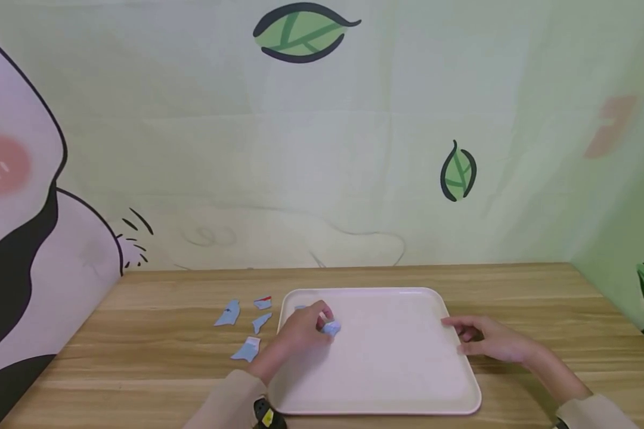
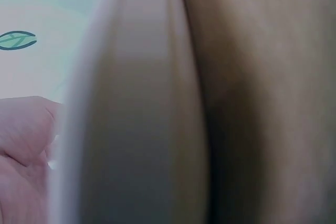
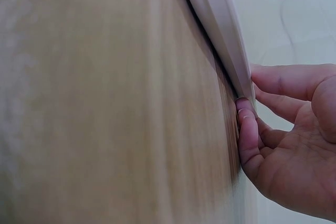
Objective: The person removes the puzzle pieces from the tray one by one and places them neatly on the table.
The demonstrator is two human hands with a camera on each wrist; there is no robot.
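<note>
My left hand (image 1: 304,326) is over the left part of a white tray (image 1: 386,351), pinching a small flat light-blue piece (image 1: 331,328) between thumb and fingers. Another blue piece (image 1: 300,307) shows just behind that hand, inside the tray's far left corner. In the left wrist view the tray's side wall (image 2: 142,129) hides most of the hand, and its held piece is barely visible. At the tray's right edge, my right hand (image 1: 488,339) grips the rim. The right wrist view has its curled fingertips (image 3: 247,114) tucked against the rim's underside.
Several irregular flat blue pieces lie on the wooden table (image 1: 155,357) left of the tray: a large one (image 1: 229,313), one with a red edge (image 1: 263,302), a narrow one (image 1: 261,322) and one with a white band (image 1: 247,349). A printed cloth wall (image 1: 311,149) stands behind.
</note>
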